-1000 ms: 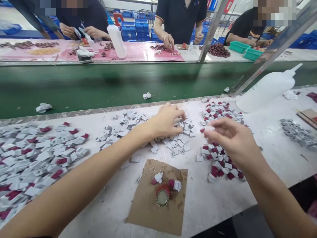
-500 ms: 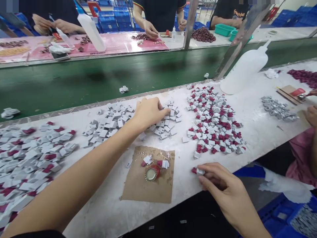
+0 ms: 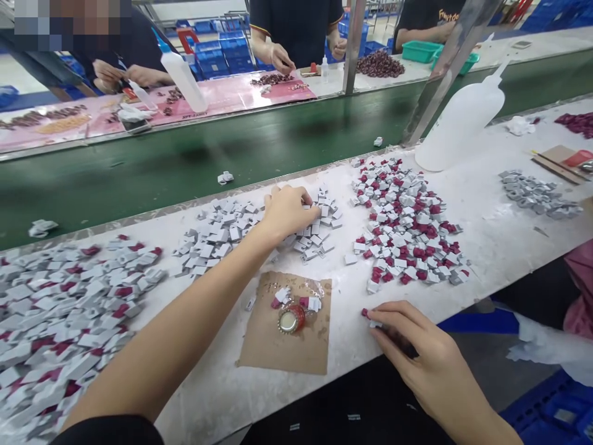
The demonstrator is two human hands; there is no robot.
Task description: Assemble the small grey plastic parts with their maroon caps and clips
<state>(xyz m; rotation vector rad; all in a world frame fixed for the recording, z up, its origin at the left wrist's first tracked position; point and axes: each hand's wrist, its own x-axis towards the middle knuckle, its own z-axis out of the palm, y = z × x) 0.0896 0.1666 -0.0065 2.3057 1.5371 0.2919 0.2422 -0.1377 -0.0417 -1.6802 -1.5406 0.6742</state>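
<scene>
My left hand [image 3: 291,213] reaches into the middle pile of grey pieces [image 3: 215,238]; its fingertips are among the pieces at the pile's right side, and what they hold, if anything, is hidden. Near the table's front edge, my right hand [image 3: 412,337] pinches a small grey and maroon piece [image 3: 365,313] between thumb and fingers. Between the hands lies a brown cardboard square [image 3: 282,352] bearing a red bottle cap [image 3: 290,319] and two grey and maroon pieces [image 3: 313,303]. A pile of grey and maroon pieces [image 3: 407,222] is behind my right hand.
Another mixed pile [image 3: 69,321] spreads at the left. A large white squeeze bottle [image 3: 463,127] stands at the back right, near a metal post [image 3: 449,68]. Behind the table runs a green belt [image 3: 180,161]. Several people work across it.
The view has shifted slightly, so the left pile shows further right. My left hand remains at the middle pile. The piece in my right hand is now more covered by the fingers.
</scene>
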